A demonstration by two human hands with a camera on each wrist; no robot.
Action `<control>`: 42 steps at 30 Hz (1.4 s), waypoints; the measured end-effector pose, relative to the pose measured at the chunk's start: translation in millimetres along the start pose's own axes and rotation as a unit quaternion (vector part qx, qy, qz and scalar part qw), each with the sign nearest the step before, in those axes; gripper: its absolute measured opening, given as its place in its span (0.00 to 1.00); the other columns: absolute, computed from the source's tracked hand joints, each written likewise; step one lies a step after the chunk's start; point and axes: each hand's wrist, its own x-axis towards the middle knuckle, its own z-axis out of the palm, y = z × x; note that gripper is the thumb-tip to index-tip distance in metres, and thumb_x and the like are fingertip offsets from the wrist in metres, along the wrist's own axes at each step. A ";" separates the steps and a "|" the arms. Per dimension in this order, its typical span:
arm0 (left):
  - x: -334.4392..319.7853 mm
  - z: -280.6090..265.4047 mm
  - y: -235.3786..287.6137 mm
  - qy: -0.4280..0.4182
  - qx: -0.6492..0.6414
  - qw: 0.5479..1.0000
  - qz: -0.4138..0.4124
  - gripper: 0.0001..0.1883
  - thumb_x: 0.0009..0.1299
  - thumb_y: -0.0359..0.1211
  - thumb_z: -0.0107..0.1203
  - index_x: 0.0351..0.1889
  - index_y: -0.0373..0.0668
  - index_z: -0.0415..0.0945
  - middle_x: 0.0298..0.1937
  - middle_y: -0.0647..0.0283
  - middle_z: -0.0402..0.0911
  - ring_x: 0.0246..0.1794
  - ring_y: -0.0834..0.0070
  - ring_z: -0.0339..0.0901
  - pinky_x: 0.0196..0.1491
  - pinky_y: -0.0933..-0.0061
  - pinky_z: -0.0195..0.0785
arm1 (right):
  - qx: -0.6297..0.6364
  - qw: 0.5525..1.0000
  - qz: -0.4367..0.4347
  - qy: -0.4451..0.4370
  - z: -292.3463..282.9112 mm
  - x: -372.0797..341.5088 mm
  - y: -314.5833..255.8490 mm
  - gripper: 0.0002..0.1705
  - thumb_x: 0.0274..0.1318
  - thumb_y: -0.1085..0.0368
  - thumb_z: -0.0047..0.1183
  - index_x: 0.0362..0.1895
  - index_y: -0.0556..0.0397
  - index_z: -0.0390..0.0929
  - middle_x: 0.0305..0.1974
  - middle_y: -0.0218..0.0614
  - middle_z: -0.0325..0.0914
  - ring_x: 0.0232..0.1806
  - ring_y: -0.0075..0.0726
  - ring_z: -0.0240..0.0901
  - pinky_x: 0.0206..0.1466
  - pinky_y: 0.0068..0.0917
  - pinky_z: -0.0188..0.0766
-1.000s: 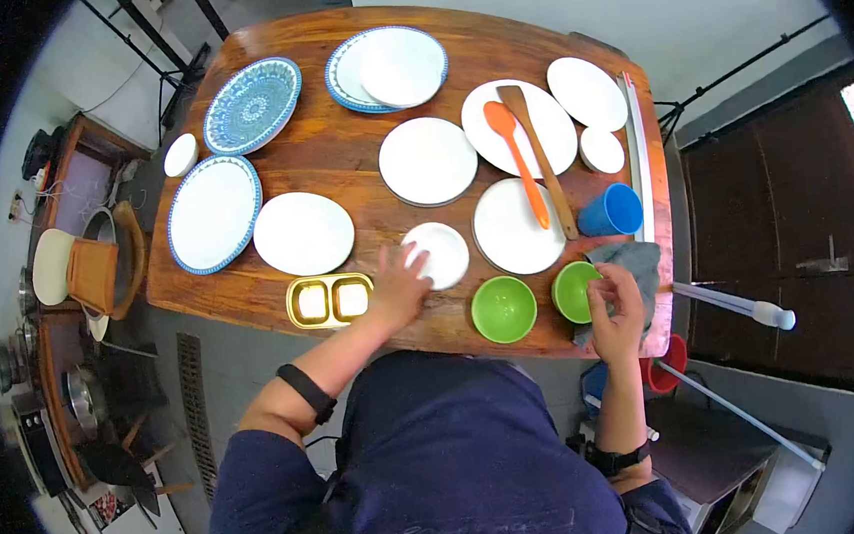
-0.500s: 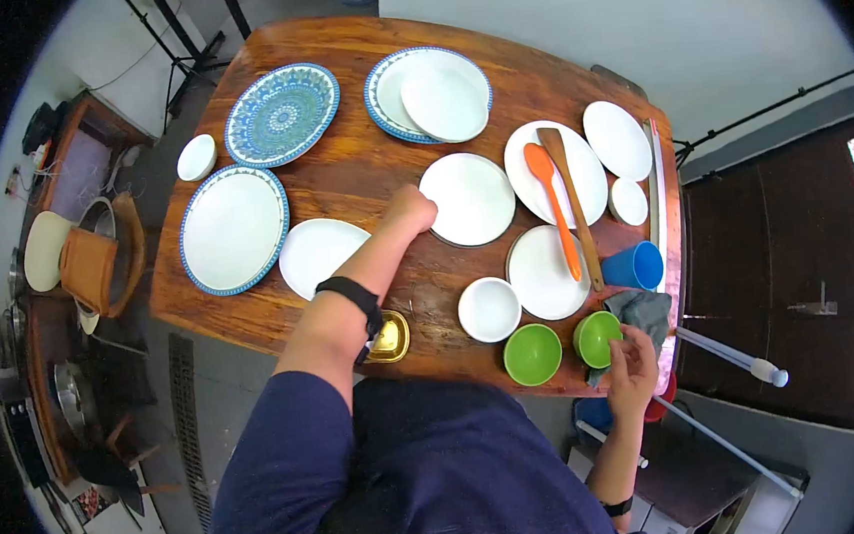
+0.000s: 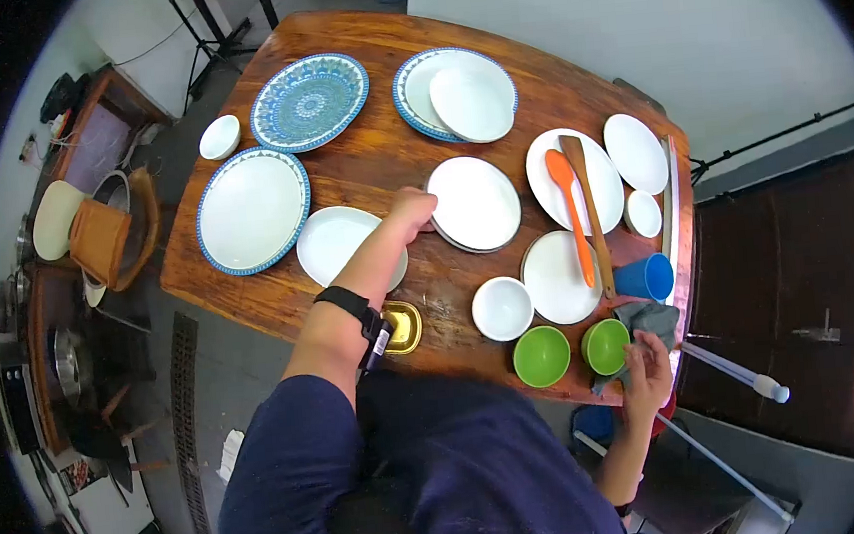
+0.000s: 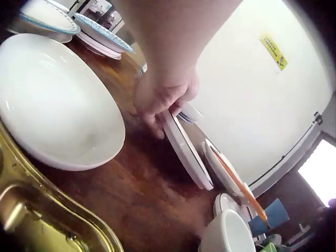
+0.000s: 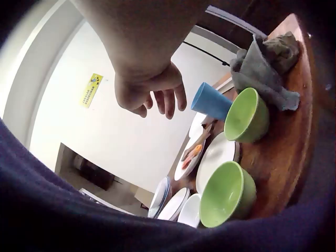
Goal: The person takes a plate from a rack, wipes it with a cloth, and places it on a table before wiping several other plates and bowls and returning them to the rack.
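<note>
My left hand (image 3: 411, 213) grips the left rim of a round white plate (image 3: 475, 203) near the table's middle. A second rim shows just beneath that plate. In the left wrist view, the fingers and thumb are around the edge of the stacked plates (image 4: 185, 149). My right hand (image 3: 648, 375) hovers by the small green bowl (image 3: 607, 346) at the front right. Its fingers hang loosely curled with nothing in them, apart from the bowl in the right wrist view. A second green bowl (image 3: 541, 356) and a small white bowl (image 3: 503, 308) stand to the left of it.
A gold divided tray (image 3: 404, 327) lies partly hidden under my left forearm, beside an oval white dish (image 3: 330, 239). An orange spoon (image 3: 571, 205) and a wooden spatula (image 3: 592, 219) lie across plates at right. A blue cup (image 3: 646, 278) and grey cloth (image 3: 652, 320) are near the right edge.
My left hand has left the small white bowl and reached forward to the white plate's rim. My right hand has drawn slightly back from the green bowl. The head view has shifted.
</note>
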 end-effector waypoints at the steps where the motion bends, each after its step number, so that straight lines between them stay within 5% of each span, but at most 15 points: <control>1: 0.3 -3.2 -1.8 -0.020 -0.018 1.000 -0.015 0.10 0.54 0.29 0.44 0.32 0.37 0.72 0.32 0.61 0.75 0.34 0.73 0.73 0.35 0.68 0.68 | 0.000 1.000 0.002 -0.002 1.1 2.7 -2.1 0.15 0.48 0.73 0.46 0.43 0.60 0.66 0.41 0.39 0.70 0.36 0.27 0.69 0.38 0.20 0.65; 6: -6.2 -9.1 -10.6 -0.061 -0.071 0.995 -0.037 0.11 0.59 0.28 0.45 0.40 0.39 0.67 0.35 0.60 0.74 0.36 0.71 0.72 0.37 0.68 0.68 | 0.035 0.999 0.020 0.007 14.1 6.7 -21.1 0.12 0.46 0.75 0.47 0.40 0.60 0.68 0.37 0.35 0.71 0.33 0.22 0.67 0.38 0.17 0.63; 15: -50.6 -38.8 -4.9 -0.012 -0.115 0.990 0.087 0.18 0.56 0.25 0.49 0.46 0.37 0.63 0.40 0.54 0.73 0.38 0.66 0.72 0.39 0.63 0.67 | 0.046 0.999 -0.010 -0.007 6.9 9.8 -12.0 0.12 0.47 0.75 0.46 0.39 0.60 0.68 0.37 0.35 0.71 0.34 0.24 0.68 0.39 0.18 0.64; 21: -106.9 -96.2 9.6 0.088 -0.203 0.951 0.215 0.15 0.57 0.24 0.50 0.44 0.33 0.66 0.38 0.57 0.74 0.35 0.73 0.72 0.39 0.75 0.66 | 0.043 0.999 -0.009 -0.031 11.1 14.8 -12.4 0.14 0.49 0.72 0.44 0.42 0.61 0.66 0.40 0.40 0.70 0.36 0.29 0.69 0.37 0.20 0.65; 24: -128.5 -118.2 11.9 0.158 -0.151 0.929 0.298 0.11 0.58 0.24 0.50 0.39 0.34 0.68 0.32 0.63 0.75 0.30 0.82 0.70 0.34 0.82 0.63 | 0.058 0.997 -0.031 -0.046 19.0 18.2 -12.6 0.14 0.49 0.72 0.45 0.43 0.61 0.66 0.39 0.39 0.70 0.36 0.28 0.70 0.37 0.19 0.66; 31: -183.2 -120.2 22.8 0.256 -0.016 0.863 0.436 0.10 0.59 0.25 0.49 0.40 0.34 0.69 0.32 0.65 0.74 0.31 0.82 0.69 0.36 0.83 0.62 | 0.074 0.992 -0.059 -0.082 35.6 27.0 -19.6 0.11 0.48 0.74 0.46 0.39 0.61 0.68 0.37 0.36 0.71 0.35 0.26 0.69 0.41 0.20 0.64; 36: -209.8 -121.4 22.2 0.296 0.146 0.773 0.542 0.06 0.57 0.26 0.51 0.33 0.37 0.71 0.23 0.63 0.72 0.23 0.84 0.66 0.28 0.83 0.60 | 0.074 0.993 -0.049 -0.078 39.6 28.1 -17.4 0.11 0.48 0.74 0.46 0.39 0.61 0.68 0.36 0.36 0.71 0.35 0.26 0.68 0.41 0.20 0.64; 42: -237.9 -119.0 28.3 0.325 0.200 0.712 0.590 0.06 0.58 0.24 0.50 0.34 0.36 0.71 0.26 0.62 0.73 0.25 0.82 0.68 0.29 0.83 0.61 | 0.071 0.992 -0.055 -0.083 39.4 26.8 -15.7 0.12 0.48 0.73 0.47 0.39 0.61 0.68 0.36 0.36 0.71 0.35 0.25 0.68 0.41 0.20 0.64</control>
